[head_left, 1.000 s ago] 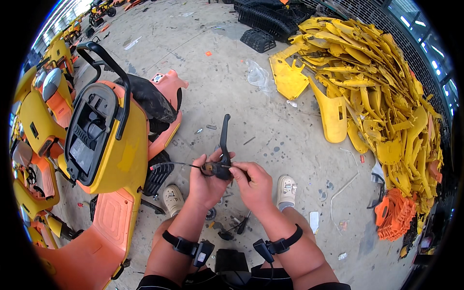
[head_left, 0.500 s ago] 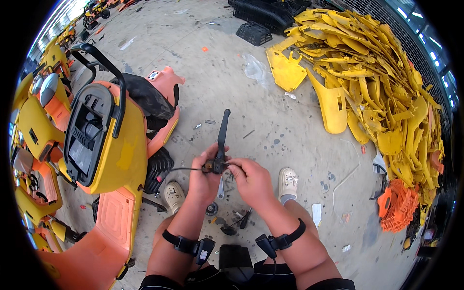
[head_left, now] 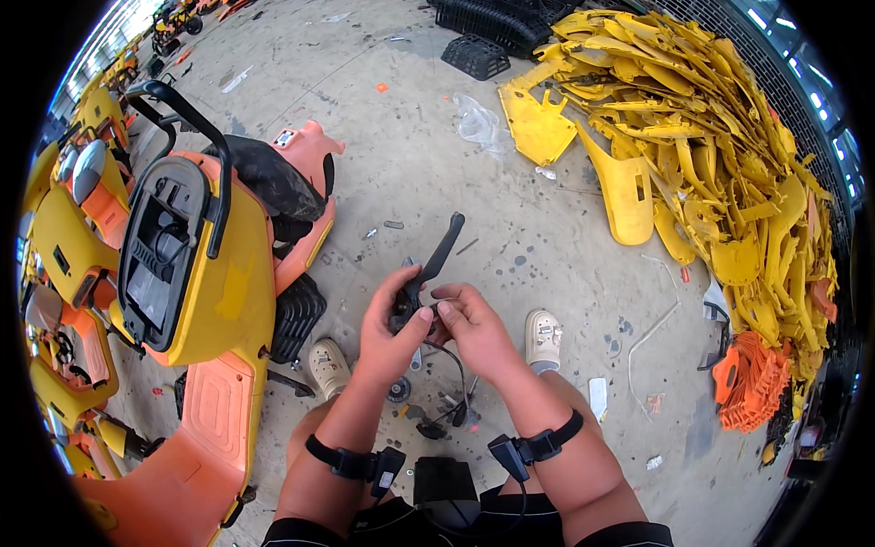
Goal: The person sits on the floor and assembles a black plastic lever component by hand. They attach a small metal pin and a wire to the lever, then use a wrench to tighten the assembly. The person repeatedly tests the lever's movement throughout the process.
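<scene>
A black brake lever (head_left: pixel 439 255) is held in front of me, its long blade tilted up and to the right. My left hand (head_left: pixel 387 333) is wrapped round the lever's mount end, thumb pressed against it. My right hand (head_left: pixel 476 333) is closed in a pinch right beside the mount; what sits between its fingertips is too small to make out. A thin black cable (head_left: pixel 458 362) loops down below my hands. On the floor beneath lie a wrench (head_left: pixel 416 360), a small round part (head_left: pixel 399 390) and black connector pieces (head_left: pixel 431 429).
To the left stands a yellow and orange scooter (head_left: pixel 223 301), with more scooters (head_left: pixel 77 237) behind it. A large heap of yellow plastic panels (head_left: pixel 702 137) rises at the right, beside stacked orange parts (head_left: pixel 755 383). Black baskets (head_left: pixel 476 59) sit at the far side.
The lever has tilted further right, and my left thumb now presses on its mount. The cable, which stretched out leftward, now hangs in a loop below my right hand.
</scene>
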A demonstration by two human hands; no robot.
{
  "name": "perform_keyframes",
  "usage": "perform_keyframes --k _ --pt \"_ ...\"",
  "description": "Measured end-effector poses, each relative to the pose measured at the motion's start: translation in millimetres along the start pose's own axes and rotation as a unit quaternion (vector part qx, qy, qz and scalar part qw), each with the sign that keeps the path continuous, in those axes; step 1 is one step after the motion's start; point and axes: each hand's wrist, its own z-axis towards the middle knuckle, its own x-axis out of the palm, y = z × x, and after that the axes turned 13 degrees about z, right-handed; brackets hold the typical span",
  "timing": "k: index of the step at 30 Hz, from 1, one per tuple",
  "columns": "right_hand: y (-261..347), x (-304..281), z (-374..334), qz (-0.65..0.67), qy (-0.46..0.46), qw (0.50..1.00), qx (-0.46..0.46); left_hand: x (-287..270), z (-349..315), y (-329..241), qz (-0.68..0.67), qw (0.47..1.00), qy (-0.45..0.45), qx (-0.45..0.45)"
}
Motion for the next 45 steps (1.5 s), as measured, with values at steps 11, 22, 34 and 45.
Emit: perform_keyframes --k 11,22,34,45 --pt "-2 -10 2 -0.004 0.034 0.999 0.004 -1 0 3 -0.015 1.000 -0.015 -0.006" --pt "-2 -5 4 0.066 0.005 0.993 0.099 -1 -3 5 -0.021 1.000 0.002 0.002" --pt "-6 3 5 0.167 -0.021 0.979 0.118 10 -4 -1 0.046 0.998 -0.039 0.000" --pt "-7 -2 6 0.166 -0.050 0.980 0.096 9 -7 23 -0.184 0.981 0.015 -0.066"
